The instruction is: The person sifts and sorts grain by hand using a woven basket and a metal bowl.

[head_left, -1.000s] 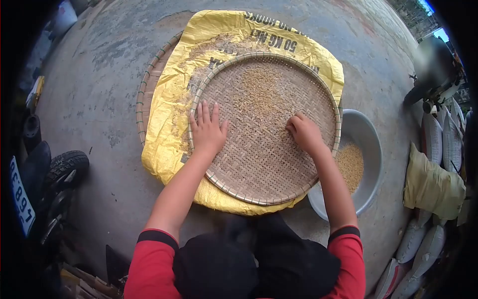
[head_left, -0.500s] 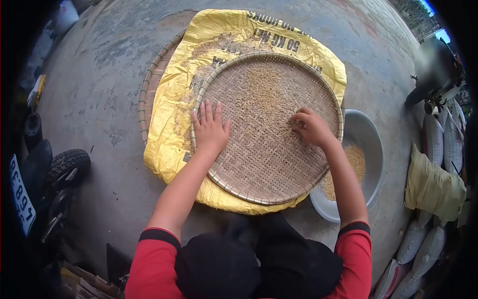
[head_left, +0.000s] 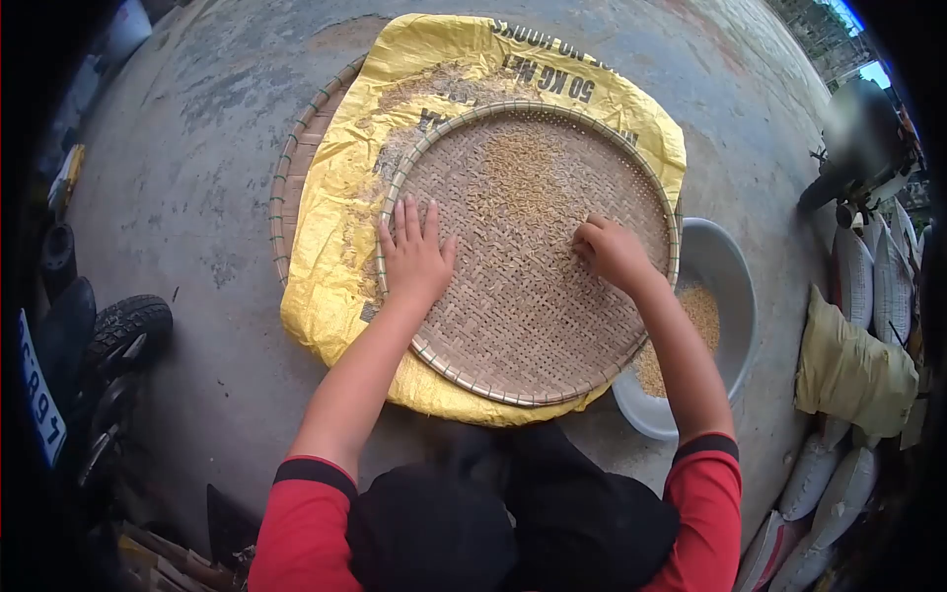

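Observation:
A round woven bamboo tray lies in front of me, with a patch of golden grain spread over its upper middle. On the tray's left side rests my left hand, flat with its fingers stretched out. My right hand is at the right of the grain, thumb and fingers pinched together close to the weave. Whatever is between those fingertips is too small or hidden to make out. Beneath the tray is a yellow sack with black print and scattered chaff.
A larger woven tray shows under the sack. At the right stands a grey basin holding grain, partly behind my right forearm. A motorbike wheel is at the left. Filled sacks and a yellowish bag line the right side.
My right hand's fingers have drawn closer together at nearly the same spot. My left hand stays flat in place. The view has shifted very slightly.

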The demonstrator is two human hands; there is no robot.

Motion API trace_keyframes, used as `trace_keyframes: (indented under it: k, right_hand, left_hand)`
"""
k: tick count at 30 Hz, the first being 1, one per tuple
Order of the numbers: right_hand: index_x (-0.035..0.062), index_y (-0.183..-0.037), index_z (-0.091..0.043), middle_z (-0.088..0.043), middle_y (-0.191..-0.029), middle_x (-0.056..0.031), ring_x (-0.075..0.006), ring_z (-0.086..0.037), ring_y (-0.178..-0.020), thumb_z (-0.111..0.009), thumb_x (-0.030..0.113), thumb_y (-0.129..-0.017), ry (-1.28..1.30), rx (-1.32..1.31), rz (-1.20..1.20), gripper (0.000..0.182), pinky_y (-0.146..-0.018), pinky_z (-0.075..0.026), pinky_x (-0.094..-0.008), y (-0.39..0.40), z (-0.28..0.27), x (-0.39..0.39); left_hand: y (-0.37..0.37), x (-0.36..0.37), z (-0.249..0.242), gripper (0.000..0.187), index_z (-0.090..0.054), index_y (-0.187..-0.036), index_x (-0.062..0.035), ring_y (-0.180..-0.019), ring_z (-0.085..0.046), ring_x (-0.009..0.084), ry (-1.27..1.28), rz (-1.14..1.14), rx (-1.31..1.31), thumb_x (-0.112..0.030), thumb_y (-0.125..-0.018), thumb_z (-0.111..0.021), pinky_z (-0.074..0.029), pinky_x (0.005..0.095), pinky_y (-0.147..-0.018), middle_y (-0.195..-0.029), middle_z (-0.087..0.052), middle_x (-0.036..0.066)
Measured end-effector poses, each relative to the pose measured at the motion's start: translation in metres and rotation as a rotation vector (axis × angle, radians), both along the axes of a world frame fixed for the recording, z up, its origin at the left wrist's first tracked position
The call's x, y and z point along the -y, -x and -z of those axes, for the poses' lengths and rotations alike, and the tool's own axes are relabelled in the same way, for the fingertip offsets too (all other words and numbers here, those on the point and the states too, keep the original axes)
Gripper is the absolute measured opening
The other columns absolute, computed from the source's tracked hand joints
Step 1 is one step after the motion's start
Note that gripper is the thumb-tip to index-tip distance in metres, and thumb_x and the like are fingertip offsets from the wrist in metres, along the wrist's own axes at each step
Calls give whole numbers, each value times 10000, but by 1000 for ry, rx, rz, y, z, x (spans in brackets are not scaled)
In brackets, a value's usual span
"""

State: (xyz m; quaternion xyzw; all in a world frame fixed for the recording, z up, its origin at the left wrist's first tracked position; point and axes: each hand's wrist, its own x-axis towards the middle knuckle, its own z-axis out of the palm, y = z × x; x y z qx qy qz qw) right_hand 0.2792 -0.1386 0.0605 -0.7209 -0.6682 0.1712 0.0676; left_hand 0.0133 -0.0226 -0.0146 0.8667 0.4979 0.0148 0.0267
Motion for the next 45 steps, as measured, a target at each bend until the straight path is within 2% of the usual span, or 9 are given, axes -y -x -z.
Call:
trace_keyframes:
  k: [10, 18, 25, 30, 32, 35, 39, 43, 45]
  right_hand:
    - [71, -857, -566, -543, -862, -98, -302, -565, -788, -581, 135, -826, -182, -18, 76, 73, -680, -464, -398, 3, 1, 18]
    - [-2, -923, -586, -517, -714, -16, -93, -456, -625, -526, 128, -916, -437, -459, 970, 143, -584, -389, -247, -47, 4, 167]
    - [-37, -998, -589, -539, -677, -50, -124, -564, -512, -446, 117, -939, -151, -476, 1302, 218, -474, -453, -269, -68, 101, 263]
    - [-42, -1021, -578, -581, -750, -89, -157, -615, -608, -537, 63, -870, -138, -490, 1256, 188, -560, -487, -283, -74, 119, 251]
    - [-15, -1046, -586, -596, -857, -117, -151, -614, -720, -569, 54, -839, -279, 65, 967, 219, -624, -483, -286, -79, 129, 249]
    - [18, -1063, -598, -585, -916, -114, -129, -576, -749, -584, 75, -840, -376, 61, 1132, 232, -647, -467, -274, -66, 88, 211]
    - [28, -995, -633, -554, -786, -4, -71, -492, -663, -602, 112, -863, -652, -370, 895, 159, -609, -423, -219, -26, -3, 130]
    - [41, -967, -644, -578, -807, 7, -68, -499, -678, -630, 101, -845, -287, -705, 574, 136, -616, -429, -223, 7, -20, 61]
    - [50, -966, -645, -578, -808, -19, -101, -521, -698, -646, 101, -827, -184, -573, 485, 149, -649, -452, -248, 17, -5, 35]
  left_hand:
    - [0, 1, -2, 603, -235, -1438, -116, -1394, -122, 304, 7, 0, -6, -454, -940, -283, -23, 504, -1109, -1486, -183, 184]
    - [1, 0, 0, 595, -232, -1436, -119, -1392, -130, 306, 6, 7, 2, -439, -939, -296, -11, 517, -1102, -1483, -182, 191]
    - [0, 1, -3, 598, -231, -1436, -118, -1393, -129, 303, 32, -3, 1, -442, -937, -297, -4, 514, -1104, -1486, -180, 189]
    - [1, 1, 1, 603, -235, -1436, -116, -1394, -126, 300, 3, 2, 11, -444, -935, -301, -1, 513, -1104, -1486, -182, 185]
    - [0, 0, 0, 604, -235, -1437, -117, -1394, -125, 299, 7, -1, -2, -445, -934, -301, 0, 512, -1104, -1487, -182, 184]
    - [1, 0, 1, 599, -240, -1434, -116, -1391, -132, 302, -6, 7, 18, -440, -935, -306, -7, 516, -1103, -1483, -188, 187]
    - [0, 1, -3, 597, -243, -1433, -117, -1390, -134, 304, 16, 4, 11, -439, -934, -309, -6, 517, -1102, -1482, -189, 190]
    - [0, 1, -4, 595, -242, -1433, -121, -1392, -128, 299, 29, -4, 6, -439, -934, -307, 8, 511, -1104, -1484, -183, 187]
    - [1, 1, 0, 592, -244, -1432, -122, -1393, -127, 297, 8, -6, 25, -437, -934, -308, 7, 509, -1105, -1484, -184, 186]
